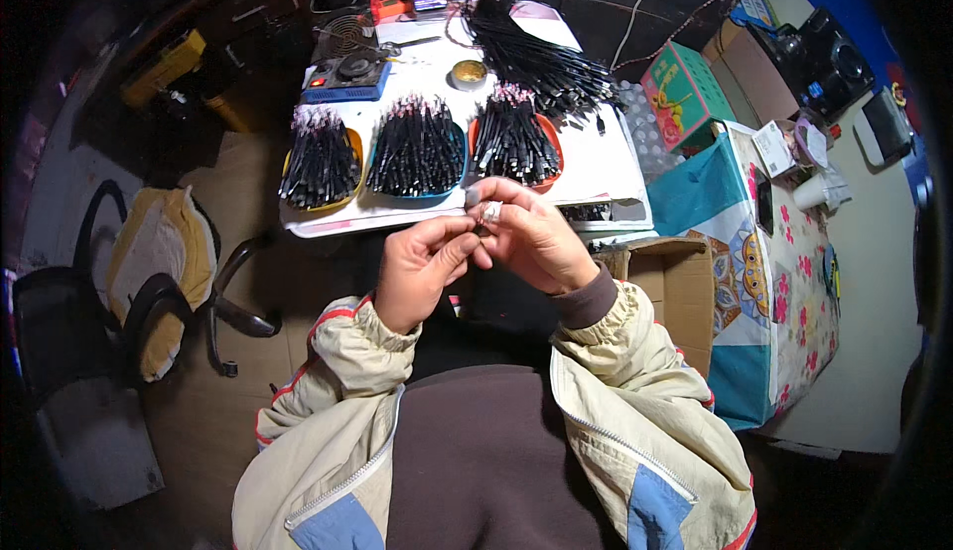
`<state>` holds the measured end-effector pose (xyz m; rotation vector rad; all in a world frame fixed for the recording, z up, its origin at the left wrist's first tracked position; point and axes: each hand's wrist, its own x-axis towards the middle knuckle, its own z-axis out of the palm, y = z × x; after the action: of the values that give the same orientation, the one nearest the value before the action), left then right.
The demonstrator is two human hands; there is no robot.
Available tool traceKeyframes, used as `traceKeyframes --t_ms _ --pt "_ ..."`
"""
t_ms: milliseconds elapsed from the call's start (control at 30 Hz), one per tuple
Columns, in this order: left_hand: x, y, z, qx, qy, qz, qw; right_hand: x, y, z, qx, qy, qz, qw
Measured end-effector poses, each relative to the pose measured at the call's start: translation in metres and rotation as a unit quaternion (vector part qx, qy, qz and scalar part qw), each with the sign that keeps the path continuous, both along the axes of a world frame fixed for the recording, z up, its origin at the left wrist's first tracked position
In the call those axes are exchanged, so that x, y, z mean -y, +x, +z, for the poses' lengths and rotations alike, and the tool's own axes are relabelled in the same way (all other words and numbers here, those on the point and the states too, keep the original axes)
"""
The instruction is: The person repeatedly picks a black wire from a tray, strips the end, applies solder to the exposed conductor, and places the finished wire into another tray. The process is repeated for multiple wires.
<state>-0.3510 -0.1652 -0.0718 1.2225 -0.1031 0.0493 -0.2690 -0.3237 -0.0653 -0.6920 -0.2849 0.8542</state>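
Note:
My left hand (422, 264) and my right hand (536, 237) meet just off the near edge of the white table. Thumbs and fingertips are pinched together, and whatever lies between them is too small to make out. White wrapping (490, 212) shows at a finger of the right hand. Beyond my hands, short black cables stand bunched in a yellow bowl (355, 143), a blue bowl (408, 196) and a red bowl (556, 143). Their pinkish wire ends point away from me. Behind the bowls lies a large bundle of long black cables (531, 49).
A blue device (349, 83) with a round top stands at the table's back left, with a small round tin (468, 74) nearby. To the right are a pink-and-green box (685, 93), an open cardboard box (675, 287) and a flower-patterned cloth (794, 292). An office chair (149, 282) stands left.

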Motion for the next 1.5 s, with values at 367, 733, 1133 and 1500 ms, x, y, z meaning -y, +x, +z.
traceKeyframes --t_ms 367,733,1133,1500 --pt "-0.008 0.034 -0.028 -0.059 -0.067 0.027 0.996 0.022 0.099 -0.027 0.373 -0.433 -0.304 0.762" --pt "-0.012 0.049 -0.031 -0.100 -0.077 0.044 0.991 0.006 0.134 -0.028 0.529 -0.614 -0.271 0.520" --pt "-0.009 0.056 -0.003 -0.066 -0.186 0.124 0.972 -0.006 0.078 0.013 0.438 -0.363 -0.315 0.760" --pt "0.008 0.045 0.014 0.002 -0.223 0.086 0.971 -0.009 -0.005 0.001 0.346 -0.291 -0.212 0.867"
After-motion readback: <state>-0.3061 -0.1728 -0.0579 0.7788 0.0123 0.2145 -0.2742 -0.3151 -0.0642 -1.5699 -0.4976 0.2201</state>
